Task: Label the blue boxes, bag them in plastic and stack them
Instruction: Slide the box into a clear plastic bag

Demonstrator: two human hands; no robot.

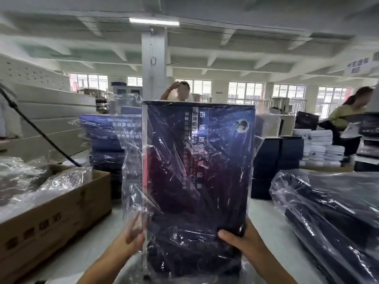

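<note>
Busy packing hall w/ white table [264, 212] up front. Right hand [244, 240] grips the blue box [201, 165] at its lower right corner, thumb across the front. Left hand [132, 237] presses flat-fingered on the left edge thru the plastic bag [131, 160]. Box upright, centre frame: dark navy, white lettering, crinkly wrap. Bagged stack [106, 138] behind left, carton [53, 218] nearer left.

Left grip [133, 236] fingers straight; right grip [242, 240] clasps box [199, 160].
</note>
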